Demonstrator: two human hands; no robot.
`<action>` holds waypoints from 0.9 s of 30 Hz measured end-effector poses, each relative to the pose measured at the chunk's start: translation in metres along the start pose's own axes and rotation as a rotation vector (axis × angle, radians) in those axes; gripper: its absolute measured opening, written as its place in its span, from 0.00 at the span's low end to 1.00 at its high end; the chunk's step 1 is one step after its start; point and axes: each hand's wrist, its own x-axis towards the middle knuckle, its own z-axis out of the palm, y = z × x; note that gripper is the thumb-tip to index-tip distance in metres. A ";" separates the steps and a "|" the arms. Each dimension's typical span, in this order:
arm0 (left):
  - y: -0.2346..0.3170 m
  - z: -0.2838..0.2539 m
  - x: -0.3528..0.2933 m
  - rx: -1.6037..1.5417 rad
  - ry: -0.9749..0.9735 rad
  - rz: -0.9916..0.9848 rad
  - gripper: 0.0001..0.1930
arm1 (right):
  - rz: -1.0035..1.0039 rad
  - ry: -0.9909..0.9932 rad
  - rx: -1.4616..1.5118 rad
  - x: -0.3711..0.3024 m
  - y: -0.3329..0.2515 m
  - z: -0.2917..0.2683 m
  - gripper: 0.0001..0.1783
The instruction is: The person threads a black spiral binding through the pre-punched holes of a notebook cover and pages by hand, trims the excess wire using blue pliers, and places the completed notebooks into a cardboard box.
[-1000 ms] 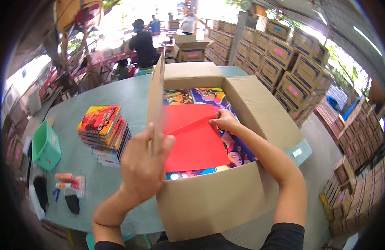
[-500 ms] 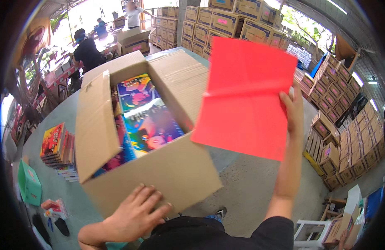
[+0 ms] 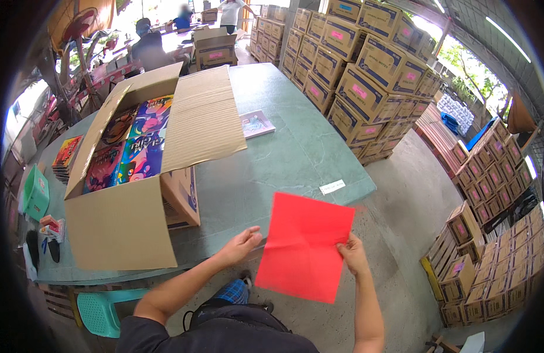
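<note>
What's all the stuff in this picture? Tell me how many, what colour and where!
Sheet: one, red, in the right hand
Open box: one, brown, on the table
Books: four covers showing, multicoloured, inside that box
Table: one, greenish, centre
Book stack: one, orange-red, left of the box
Pale book: at least one, pale purple, beyond the flap
Label: one, white, table's right end
Bin: one, green, far left
Stool: one, teal, lower left
Stacked boxes: too many to count, brown, right side
Fan: one, red, upper left
People: three, dark, blue and white tops, far back
Left hand: one, near the sheet's left edge
Right hand: one, sheet's right edge
</note>
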 end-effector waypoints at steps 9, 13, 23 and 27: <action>-0.004 0.044 0.115 -0.356 0.000 0.027 0.29 | 0.133 -0.005 0.207 0.072 0.005 -0.027 0.16; -0.011 0.038 0.140 -0.272 0.045 0.044 0.16 | 0.219 -0.083 0.240 0.112 -0.012 -0.015 0.14; -0.003 -0.034 0.142 -0.442 0.407 -0.022 0.13 | 0.081 -0.106 0.164 0.275 0.043 0.061 0.10; -0.017 -0.039 0.146 -0.437 0.422 -0.126 0.11 | 0.119 -0.184 0.116 0.326 0.055 0.094 0.09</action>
